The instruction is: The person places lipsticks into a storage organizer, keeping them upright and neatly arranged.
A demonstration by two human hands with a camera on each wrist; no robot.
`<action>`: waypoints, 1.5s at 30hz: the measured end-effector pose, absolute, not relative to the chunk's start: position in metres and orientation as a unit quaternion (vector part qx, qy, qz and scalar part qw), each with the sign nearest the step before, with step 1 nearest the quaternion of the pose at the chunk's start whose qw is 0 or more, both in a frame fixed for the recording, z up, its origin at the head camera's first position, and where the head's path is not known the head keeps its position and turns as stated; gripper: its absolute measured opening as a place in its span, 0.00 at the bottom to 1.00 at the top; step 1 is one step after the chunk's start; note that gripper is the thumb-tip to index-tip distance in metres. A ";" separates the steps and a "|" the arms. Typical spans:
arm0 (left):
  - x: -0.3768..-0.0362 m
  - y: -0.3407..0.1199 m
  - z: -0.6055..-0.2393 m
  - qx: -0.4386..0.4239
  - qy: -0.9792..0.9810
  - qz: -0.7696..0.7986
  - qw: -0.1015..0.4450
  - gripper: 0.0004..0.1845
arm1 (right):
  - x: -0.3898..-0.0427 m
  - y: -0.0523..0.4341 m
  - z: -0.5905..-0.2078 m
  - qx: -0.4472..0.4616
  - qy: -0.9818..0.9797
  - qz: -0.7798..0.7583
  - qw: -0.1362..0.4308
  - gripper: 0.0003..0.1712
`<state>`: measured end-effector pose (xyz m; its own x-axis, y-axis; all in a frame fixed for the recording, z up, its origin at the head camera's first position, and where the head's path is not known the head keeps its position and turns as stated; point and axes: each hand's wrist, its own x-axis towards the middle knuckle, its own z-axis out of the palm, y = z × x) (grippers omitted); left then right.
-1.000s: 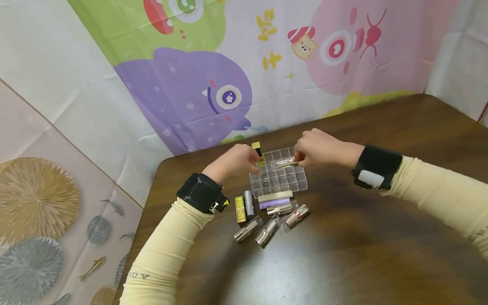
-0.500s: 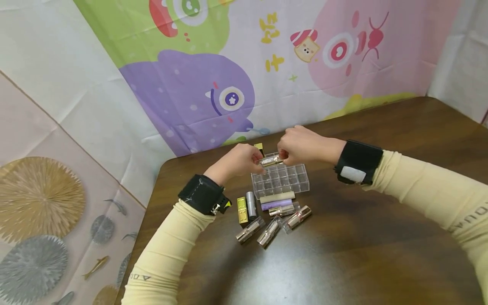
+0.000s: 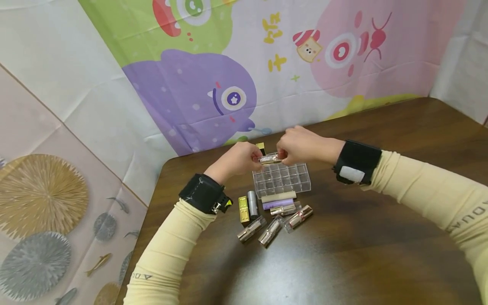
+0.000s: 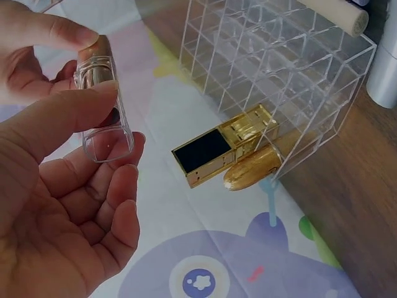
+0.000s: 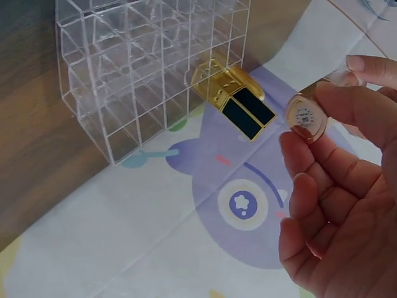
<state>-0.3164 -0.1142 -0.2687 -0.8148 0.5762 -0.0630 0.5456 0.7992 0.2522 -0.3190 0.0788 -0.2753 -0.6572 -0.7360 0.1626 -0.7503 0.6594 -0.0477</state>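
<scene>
Between both hands, over the far side of the clear divided organizer [image 3: 283, 180], is a lipstick [image 3: 269, 159] with a transparent cap and a shiny gold base. My left hand [image 3: 239, 158] pinches its clear cap end, thumb on top, as the left wrist view shows. My right hand [image 3: 299, 145] grips the gold end between thumb and fingers; the round label [image 5: 304, 117] on its bottom faces the right wrist camera. A black and gold square lipstick [image 4: 214, 151] stands in a corner compartment of the organizer, beside a rounded gold tube [image 4: 253, 169].
In front of the organizer lie a cream tube [image 3: 278, 196], a purple tube [image 3: 279, 204], a silver tube [image 3: 252, 204] and a gold square lipstick [image 3: 243, 209]. Several clear-capped gold lipsticks [image 3: 270, 231] lie nearer on the brown table [image 3: 343, 254]. A cartoon cloth [image 3: 183, 97] hangs behind.
My right hand has moved left, bringing the lipstick across the organizer to my left hand, which now holds its cap end. My left hand has stayed nearly in place.
</scene>
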 end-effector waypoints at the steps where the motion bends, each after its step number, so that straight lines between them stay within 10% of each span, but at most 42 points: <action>1: -0.317 -0.114 -0.268 0.293 0.947 0.114 0.068 0.05 | -0.320 0.080 -0.275 0.406 -0.910 0.058 0.060 0.02; 20: -0.356 -0.087 -0.243 0.285 0.955 0.077 0.025 0.01 | -0.305 0.122 -0.293 0.371 -0.926 0.073 -0.002 0.11; 34: -0.373 -0.061 -0.260 0.288 0.956 -0.016 0.063 0.18 | -0.299 0.138 -0.306 0.368 -0.924 0.104 -0.006 0.10; 45: -0.376 -0.061 -0.267 0.292 0.953 -0.082 0.001 0.01 | -0.297 0.145 -0.313 0.364 -0.925 0.108 -0.011 0.12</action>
